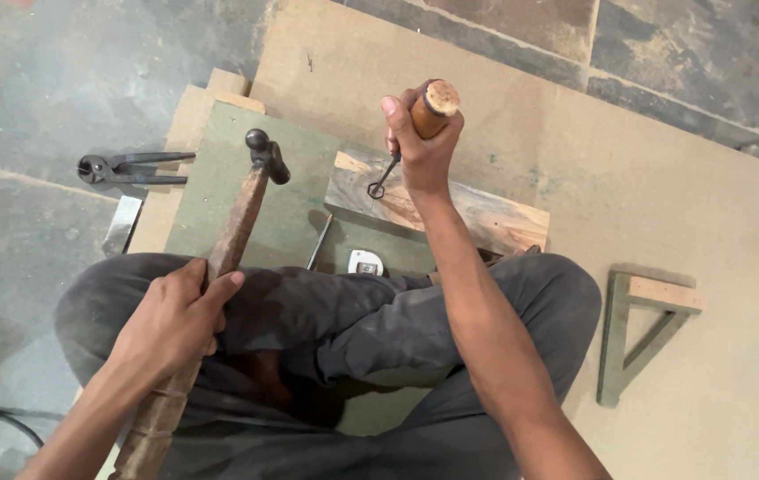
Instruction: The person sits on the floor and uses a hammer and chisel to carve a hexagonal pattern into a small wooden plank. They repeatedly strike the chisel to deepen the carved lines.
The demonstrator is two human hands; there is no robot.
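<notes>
While seated: hammer (219, 258) left hand (171, 324), chisel (415, 124) right hand (422, 147).

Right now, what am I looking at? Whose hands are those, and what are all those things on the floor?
The camera sits on a person's head and looks down, so you see their own arms and crossed legs. The left hand grips a hammer with a long wooden handle. The right hand holds a chisel with a round wooden handle, its metal tip resting on a block of wood. The block lies on a green board, on top of a big brown board. Black pincers lie to the left on the stone floor. A wooden triangle bracket lies to the right.
</notes>
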